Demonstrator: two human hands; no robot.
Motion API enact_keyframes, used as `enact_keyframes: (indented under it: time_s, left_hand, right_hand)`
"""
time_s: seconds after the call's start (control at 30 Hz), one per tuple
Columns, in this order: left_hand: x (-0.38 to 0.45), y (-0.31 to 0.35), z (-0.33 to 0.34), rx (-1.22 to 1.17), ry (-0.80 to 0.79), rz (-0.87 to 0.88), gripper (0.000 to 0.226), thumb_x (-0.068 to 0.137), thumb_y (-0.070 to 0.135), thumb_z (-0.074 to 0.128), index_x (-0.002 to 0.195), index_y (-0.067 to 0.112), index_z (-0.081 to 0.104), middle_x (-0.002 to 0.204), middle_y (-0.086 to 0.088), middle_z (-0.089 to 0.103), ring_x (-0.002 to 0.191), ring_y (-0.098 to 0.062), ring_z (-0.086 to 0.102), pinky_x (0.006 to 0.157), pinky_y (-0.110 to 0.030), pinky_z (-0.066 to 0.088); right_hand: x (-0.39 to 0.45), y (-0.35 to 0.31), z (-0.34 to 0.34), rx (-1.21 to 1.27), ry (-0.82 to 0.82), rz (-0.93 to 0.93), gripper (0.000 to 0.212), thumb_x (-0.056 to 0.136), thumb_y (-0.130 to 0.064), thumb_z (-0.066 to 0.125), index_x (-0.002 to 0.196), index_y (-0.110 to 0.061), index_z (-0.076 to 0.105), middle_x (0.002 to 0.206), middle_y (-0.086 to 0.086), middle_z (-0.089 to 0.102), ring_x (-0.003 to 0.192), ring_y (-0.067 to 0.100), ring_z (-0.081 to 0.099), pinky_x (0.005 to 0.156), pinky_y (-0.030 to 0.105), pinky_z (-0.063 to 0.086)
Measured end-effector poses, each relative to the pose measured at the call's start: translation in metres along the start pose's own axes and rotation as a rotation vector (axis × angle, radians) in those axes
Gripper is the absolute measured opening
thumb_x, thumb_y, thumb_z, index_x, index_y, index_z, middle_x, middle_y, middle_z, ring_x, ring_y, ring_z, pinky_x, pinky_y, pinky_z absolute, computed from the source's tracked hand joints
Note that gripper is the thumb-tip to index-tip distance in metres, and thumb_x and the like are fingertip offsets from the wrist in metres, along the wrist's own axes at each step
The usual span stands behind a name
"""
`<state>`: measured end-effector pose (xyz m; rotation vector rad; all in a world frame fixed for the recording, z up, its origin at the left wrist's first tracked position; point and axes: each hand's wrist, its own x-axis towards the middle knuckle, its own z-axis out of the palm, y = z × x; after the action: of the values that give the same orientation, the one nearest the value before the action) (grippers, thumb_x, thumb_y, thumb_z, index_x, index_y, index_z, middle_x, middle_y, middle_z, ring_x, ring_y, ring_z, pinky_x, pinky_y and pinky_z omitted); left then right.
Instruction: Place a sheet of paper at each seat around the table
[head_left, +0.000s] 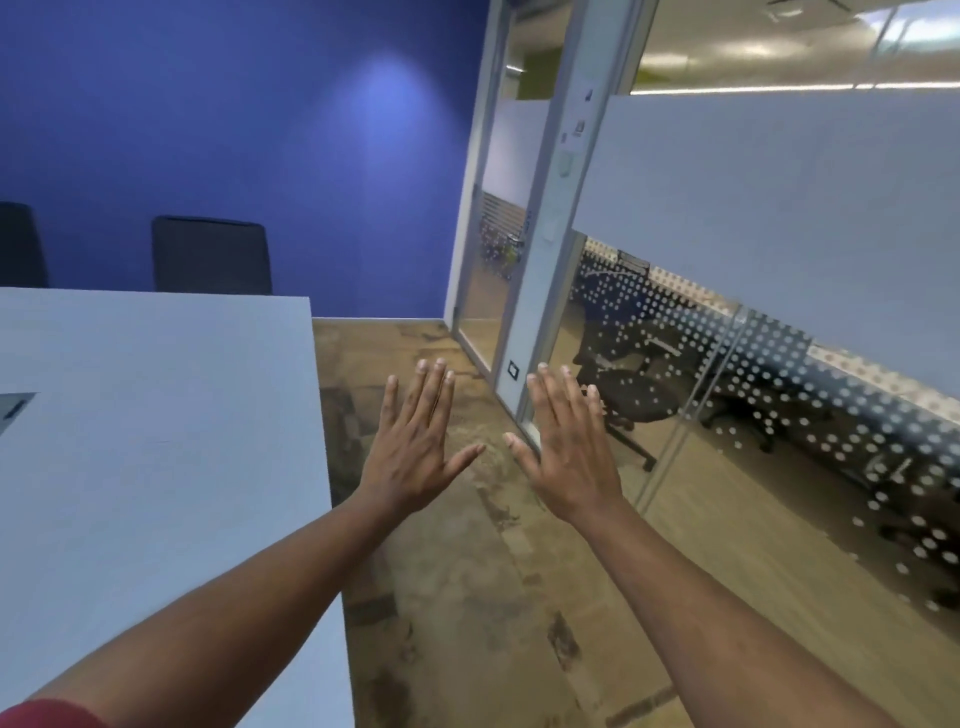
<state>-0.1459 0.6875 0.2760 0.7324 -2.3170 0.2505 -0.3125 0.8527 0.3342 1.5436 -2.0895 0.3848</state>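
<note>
Nearest, both arms reach forward over the floor (467, 597). The left hand (415, 441) and right hand (566, 452) are flat, fingers straight and spread, holding nothing. No paper is in view, so which way it lies from either hand cannot be told. The desk (156, 441) lies left, nearer the left hand. Beyond it stand two chairs (210, 254).

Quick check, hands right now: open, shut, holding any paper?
Left hand: open, fingers straight and spread, holding nothing, held out over the floor beside the table.
Right hand: open, fingers straight, holding nothing.
</note>
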Motion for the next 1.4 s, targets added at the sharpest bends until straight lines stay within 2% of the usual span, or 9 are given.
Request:
enact_keyframes:
  time_s: [0.17,0.3,0.4,0.57,0.77,1.03,1.2,1.33,1.4]
  left_hand:
    - [0.041,0.010,0.023,0.050,-0.031,-0.060,0.101,0.104,0.081,0.026,0.173,0.012,0.002,0.182,-0.009,-0.010,0.168,-0.025,-0.015,0.134,-0.056,-0.010]
    - [0.072,0.006,0.054,0.082,-0.049,-0.098,0.101,0.103,0.082,0.021,0.173,0.012,0.002,0.182,-0.009,-0.009,0.168,-0.026,-0.014,0.134,-0.060,-0.006]
    - [0.100,-0.002,0.090,0.106,-0.031,-0.134,0.101,0.103,0.081,0.023,0.173,0.012,0.002,0.182,-0.009,-0.009,0.168,-0.027,-0.012,0.133,-0.065,-0.002]
    - [0.154,-0.022,0.153,0.152,-0.021,-0.200,0.103,0.101,0.083,0.026,0.174,0.013,0.004,0.182,-0.011,-0.009,0.168,-0.031,-0.009,0.130,-0.068,-0.010]
    - [0.229,-0.059,0.202,0.190,-0.010,-0.252,0.105,0.100,0.084,0.029,0.174,0.014,0.002,0.182,-0.012,-0.010,0.168,-0.032,-0.010,0.129,-0.070,-0.010]
    - [0.261,-0.131,0.245,0.338,-0.047,-0.402,0.103,0.101,0.084,0.023,0.173,0.012,0.004,0.182,-0.014,-0.004,0.168,-0.033,-0.005,0.129,-0.073,-0.004]
    - [0.263,-0.184,0.272,0.493,-0.101,-0.517,0.104,0.100,0.084,0.029,0.172,0.010,0.017,0.182,-0.015,0.004,0.168,-0.036,0.002,0.127,-0.076,0.007]
    - [0.265,-0.219,0.277,0.620,-0.126,-0.668,0.104,0.100,0.085,0.026,0.173,0.012,0.014,0.182,-0.014,0.000,0.168,-0.036,-0.002,0.129,-0.074,0.002]
    - [0.262,-0.233,0.273,0.672,-0.119,-0.758,0.104,0.099,0.086,0.028,0.174,0.015,0.010,0.182,-0.013,-0.004,0.168,-0.035,-0.005,0.130,-0.072,-0.002]
  right_hand:
    - [0.042,0.041,0.026,0.076,0.015,-0.060,0.083,0.105,-0.066,0.031,0.170,-0.018,0.014,0.180,0.006,0.011,0.167,0.026,0.000,0.133,0.058,0.008]
    - [0.084,0.074,0.059,0.098,0.030,-0.089,0.082,0.105,-0.066,0.031,0.170,-0.019,0.015,0.180,0.004,0.010,0.167,0.026,0.001,0.134,0.055,0.001]
    - [0.121,0.103,0.094,0.093,0.044,-0.124,0.083,0.105,-0.069,0.028,0.171,-0.019,0.013,0.180,0.005,0.009,0.167,0.027,-0.001,0.133,0.058,0.003]
    - [0.190,0.140,0.158,0.087,-0.002,-0.141,0.085,0.104,-0.074,0.021,0.171,-0.023,0.013,0.180,0.005,0.006,0.167,0.026,-0.005,0.132,0.061,0.005]
    - [0.297,0.170,0.221,0.152,0.036,-0.209,0.085,0.104,-0.074,0.025,0.171,-0.023,0.015,0.180,0.004,0.005,0.167,0.026,-0.002,0.133,0.058,0.001]
    - [0.410,0.141,0.312,0.289,0.065,-0.389,0.084,0.103,-0.069,0.037,0.170,-0.020,0.022,0.179,0.007,0.014,0.167,0.029,0.004,0.131,0.063,0.010]
    - [0.474,0.104,0.366,0.430,0.056,-0.519,0.084,0.103,-0.071,0.029,0.167,-0.017,0.030,0.177,0.008,0.022,0.165,0.032,0.014,0.132,0.060,0.009]
    - [0.524,0.071,0.402,0.507,0.012,-0.663,0.086,0.104,-0.074,0.018,0.169,-0.017,0.027,0.178,0.008,0.019,0.166,0.032,0.011,0.132,0.062,0.010]
    - [0.543,0.050,0.415,0.530,-0.007,-0.733,0.086,0.104,-0.074,0.020,0.169,-0.019,0.025,0.179,0.007,0.017,0.166,0.032,0.010,0.132,0.063,0.012]
